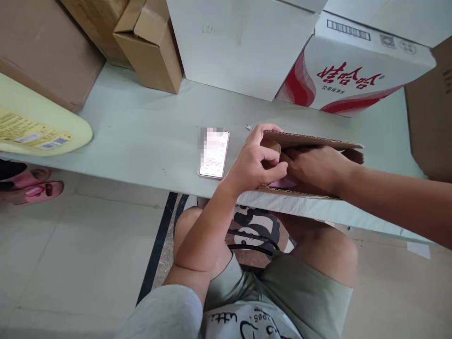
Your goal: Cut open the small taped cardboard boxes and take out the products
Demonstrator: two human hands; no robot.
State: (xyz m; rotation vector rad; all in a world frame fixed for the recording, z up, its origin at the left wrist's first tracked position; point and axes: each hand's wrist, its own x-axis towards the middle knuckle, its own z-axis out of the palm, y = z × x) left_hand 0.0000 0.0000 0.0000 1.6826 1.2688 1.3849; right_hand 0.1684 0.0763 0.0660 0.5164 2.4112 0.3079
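A small brown cardboard box (314, 139) lies at the table's front edge, its opening facing up towards me. My left hand (259, 157) is closed on the box's left end, with fingers over the rim and flap. Inside the box is my right hand (314, 167), reaching in from the right; its fingertips are hidden by the box and by my left hand. Something pinkish (286, 182) shows low in the box, too little of it to name. Left of the box, a phone (214, 154) lies flat with its screen lit.
A small pale scrap (249, 127) lies behind my left hand. White cartons (240, 42), one with red print (353, 70), and brown boxes (151, 52) line the table's back. A yellow bottle (42, 117) is at left. A slippered foot (38, 188) shows on the floor.
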